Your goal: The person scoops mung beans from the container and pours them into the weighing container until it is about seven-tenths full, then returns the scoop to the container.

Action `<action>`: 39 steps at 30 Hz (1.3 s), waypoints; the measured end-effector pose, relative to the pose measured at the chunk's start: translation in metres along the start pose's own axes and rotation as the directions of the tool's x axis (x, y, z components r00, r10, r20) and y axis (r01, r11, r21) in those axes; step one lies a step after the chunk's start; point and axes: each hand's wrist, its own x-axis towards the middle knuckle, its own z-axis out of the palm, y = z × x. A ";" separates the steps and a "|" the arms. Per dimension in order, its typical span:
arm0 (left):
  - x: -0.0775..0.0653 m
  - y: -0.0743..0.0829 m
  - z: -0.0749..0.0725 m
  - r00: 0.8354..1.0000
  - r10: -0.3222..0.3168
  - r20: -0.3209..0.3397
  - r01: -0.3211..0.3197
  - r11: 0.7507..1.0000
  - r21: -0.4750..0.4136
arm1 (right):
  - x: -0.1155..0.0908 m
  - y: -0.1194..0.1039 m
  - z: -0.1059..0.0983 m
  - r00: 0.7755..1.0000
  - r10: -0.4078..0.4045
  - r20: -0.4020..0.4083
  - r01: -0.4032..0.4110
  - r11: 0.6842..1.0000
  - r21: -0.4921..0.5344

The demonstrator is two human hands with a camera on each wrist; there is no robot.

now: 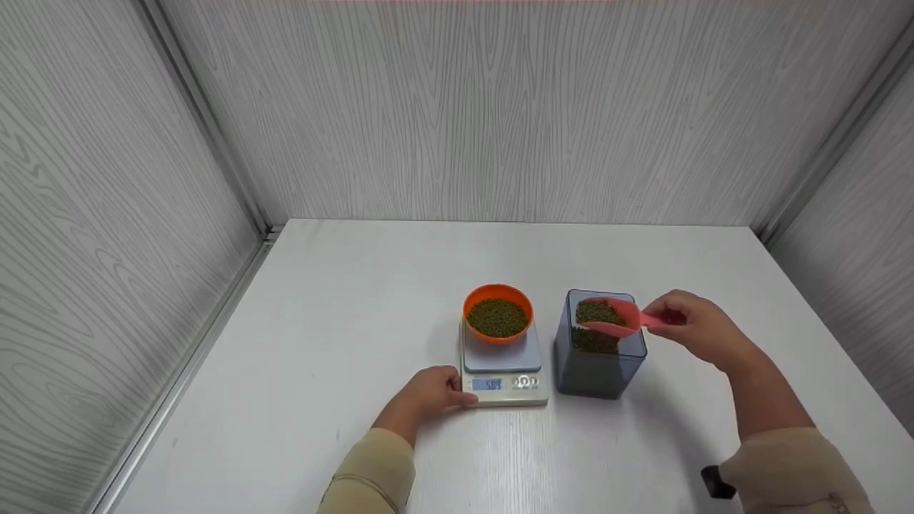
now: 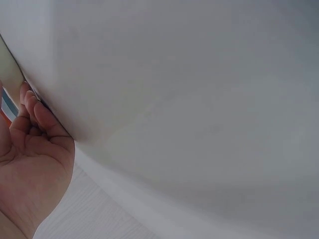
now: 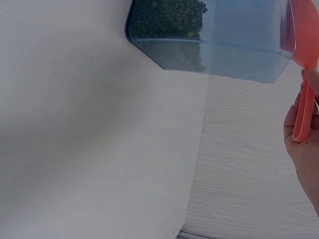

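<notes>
My right hand [image 1: 696, 330] grips the handle of a red scoop [image 1: 628, 316], held level over the mouth of a clear bluish plastic container [image 1: 596, 375]. Small green beans, likely mung beans, fill the scoop; more lie inside the container. In the right wrist view the fingers wrap the scoop's looped handle [image 3: 302, 112]. My left hand [image 1: 430, 392] holds the front left corner of a white kitchen scale [image 1: 507, 395], thumb at the front edge and fingers along the side. An orange bowl [image 1: 498, 287] of the same beans sits on the scale, whose display appears to read 589.
The container stands just right of the scale on a white table [image 1: 343, 307]. Grey wood-grain panels [image 1: 500, 114] enclose the table at the back and both sides. A small black object [image 1: 717, 482] shows beside the right sleeve.
</notes>
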 end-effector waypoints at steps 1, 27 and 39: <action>0.000 0.000 0.000 1.000 0.001 0.000 -0.001 1.000 -0.001 | 0.001 -0.002 0.000 1.000 -0.003 -0.005 0.003 1.000 -0.003; 0.001 -0.002 0.001 1.000 0.010 -0.006 -0.010 1.000 0.023 | 0.042 -0.057 0.051 1.000 -0.012 -0.025 0.009 0.994 -0.113; 0.000 -0.002 0.000 1.000 0.012 -0.007 -0.012 1.000 0.014 | 0.049 -0.066 0.058 0.999 -0.027 -0.022 0.022 0.980 -0.199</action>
